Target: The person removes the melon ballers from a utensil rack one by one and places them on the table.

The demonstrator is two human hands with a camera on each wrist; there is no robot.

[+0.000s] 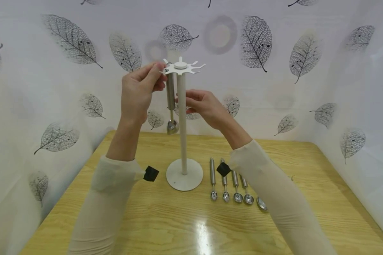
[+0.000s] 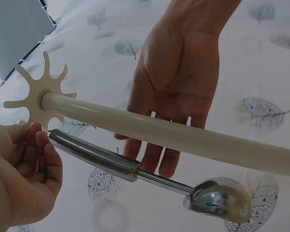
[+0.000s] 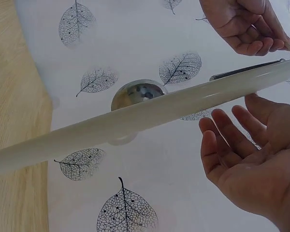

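A white stand (image 1: 181, 117) with a round base and a star-shaped top of curved hooks stands upright on the table. At one hook on its left, my left hand (image 1: 137, 88) pinches the top end of a steel ice cream scoop (image 2: 96, 157) between thumb and fingertips. The scoop hangs bowl down alongside the pole, its loop hidden by the fingers. My right hand (image 1: 207, 106) is just right of the pole, fingers loosely bent and holding nothing. In the right wrist view its thumb tip is right at the pole.
To the right of the base, several steel scoops (image 1: 238, 197) lie in a row on the wooden table (image 1: 166, 219), handles pointing away. My right sleeve (image 1: 274, 187) covers part of them. A white curtain (image 1: 198, 21) with leaf prints hangs behind and at both sides.
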